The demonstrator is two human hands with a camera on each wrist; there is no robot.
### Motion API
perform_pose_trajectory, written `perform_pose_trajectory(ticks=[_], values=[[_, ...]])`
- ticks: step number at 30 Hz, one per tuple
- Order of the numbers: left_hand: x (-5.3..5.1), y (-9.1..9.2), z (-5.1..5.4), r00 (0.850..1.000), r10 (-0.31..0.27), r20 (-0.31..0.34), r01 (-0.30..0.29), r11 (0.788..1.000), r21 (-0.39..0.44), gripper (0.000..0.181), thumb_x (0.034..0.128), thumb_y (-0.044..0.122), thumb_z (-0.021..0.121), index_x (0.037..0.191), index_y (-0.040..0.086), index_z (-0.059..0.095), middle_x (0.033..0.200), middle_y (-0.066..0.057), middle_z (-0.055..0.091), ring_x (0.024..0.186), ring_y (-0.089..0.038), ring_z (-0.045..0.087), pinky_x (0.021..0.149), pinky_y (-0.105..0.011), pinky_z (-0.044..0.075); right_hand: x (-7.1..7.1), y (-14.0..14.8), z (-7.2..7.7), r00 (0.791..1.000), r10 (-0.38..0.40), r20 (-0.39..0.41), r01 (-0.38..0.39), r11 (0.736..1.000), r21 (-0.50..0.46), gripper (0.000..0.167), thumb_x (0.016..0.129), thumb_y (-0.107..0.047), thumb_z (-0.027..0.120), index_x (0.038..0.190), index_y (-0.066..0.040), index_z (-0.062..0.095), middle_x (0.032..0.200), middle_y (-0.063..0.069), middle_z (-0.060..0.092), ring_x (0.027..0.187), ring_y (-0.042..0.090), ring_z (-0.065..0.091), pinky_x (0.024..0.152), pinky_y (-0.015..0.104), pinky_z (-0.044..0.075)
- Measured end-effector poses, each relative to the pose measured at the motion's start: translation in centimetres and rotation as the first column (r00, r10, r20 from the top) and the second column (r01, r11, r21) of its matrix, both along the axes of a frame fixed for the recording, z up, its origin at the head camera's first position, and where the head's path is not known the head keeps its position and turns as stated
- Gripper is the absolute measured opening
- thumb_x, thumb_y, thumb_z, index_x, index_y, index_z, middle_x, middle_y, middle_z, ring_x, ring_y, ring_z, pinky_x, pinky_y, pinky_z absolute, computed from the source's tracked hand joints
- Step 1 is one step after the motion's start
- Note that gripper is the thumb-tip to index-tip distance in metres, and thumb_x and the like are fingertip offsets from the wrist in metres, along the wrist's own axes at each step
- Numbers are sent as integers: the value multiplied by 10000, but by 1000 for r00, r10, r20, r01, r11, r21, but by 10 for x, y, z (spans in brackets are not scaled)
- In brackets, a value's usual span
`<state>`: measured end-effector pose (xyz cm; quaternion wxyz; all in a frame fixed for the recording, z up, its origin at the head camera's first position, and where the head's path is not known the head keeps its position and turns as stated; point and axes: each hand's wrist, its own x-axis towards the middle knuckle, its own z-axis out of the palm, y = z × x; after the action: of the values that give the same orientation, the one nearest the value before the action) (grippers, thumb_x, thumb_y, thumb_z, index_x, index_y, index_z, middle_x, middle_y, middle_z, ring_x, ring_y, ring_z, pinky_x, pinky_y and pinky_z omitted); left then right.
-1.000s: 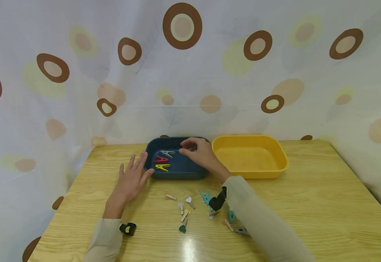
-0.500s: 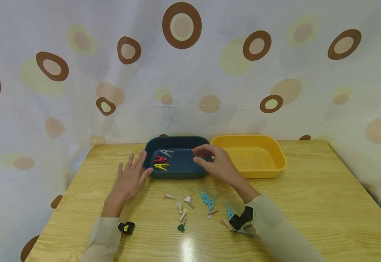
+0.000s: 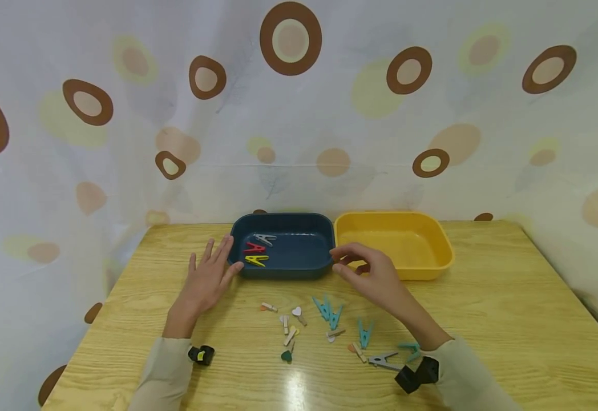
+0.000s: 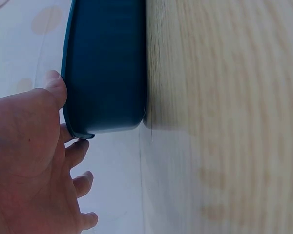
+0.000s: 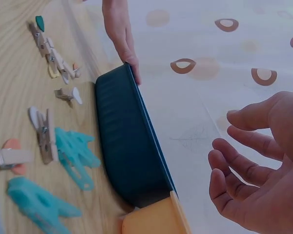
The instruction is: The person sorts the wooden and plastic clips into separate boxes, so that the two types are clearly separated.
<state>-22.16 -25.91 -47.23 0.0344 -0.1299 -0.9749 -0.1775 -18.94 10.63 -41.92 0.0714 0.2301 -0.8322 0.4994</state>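
Observation:
My left hand (image 3: 207, 285) rests against the left end of a dark blue tray (image 3: 286, 274), fingers spread and touching its rim, as the left wrist view also shows. Inside that tray lie a grey clothespin (image 3: 265, 239), a red clothespin (image 3: 254, 248) and a yellow clothespin (image 3: 256, 260). Over the seam between the two trays hovers my right hand (image 3: 373, 279), its fingers loosely bent with nothing between them; the right wrist view shows the bare palm side (image 5: 263, 170). A yellow tray (image 3: 394, 274) stands right of the blue one.
On the wooden table (image 3: 217, 377) in front of the trays lie several small wooden clothespins (image 3: 290, 337) with hearts, several turquoise clothespins (image 3: 365, 333) and a grey clothespin (image 3: 384, 360). A patterned curtain (image 3: 299, 188) hangs behind the trays.
My right hand has drawn back from above the blue tray, rightward and toward me, uncovering clothespins on the table. The left hand has stayed at the blue tray's rim.

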Motion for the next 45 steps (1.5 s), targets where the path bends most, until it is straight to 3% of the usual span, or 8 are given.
perform_pose_trajectory(ticks=[26, 45], values=[[-1, 1, -1, 1000, 2, 19, -2, 1000, -23, 731, 1099, 522, 351, 1660, 105, 136, 1708, -91, 154, 1562, -403, 81, 1158, -737, 35, 47, 52, -17, 998, -48, -38, 47, 999, -4, 271, 957, -55, 726, 1206, -159, 711, 1124, -36, 709, 979, 138, 639, 727, 267, 550], [-1, -1, -1, 1000, -2, 30, 2, 1000, -4, 740, 1098, 531, 345, 1659, 96, 136, 1709, -101, 151, 1563, -403, 60, 1160, -731, 12, 72, 88, -43, 997, -75, -2, 74, 993, 95, 312, 922, -99, 780, 1213, -175, 700, 1151, 36, 708, 994, 141, 635, 715, 279, 544]])
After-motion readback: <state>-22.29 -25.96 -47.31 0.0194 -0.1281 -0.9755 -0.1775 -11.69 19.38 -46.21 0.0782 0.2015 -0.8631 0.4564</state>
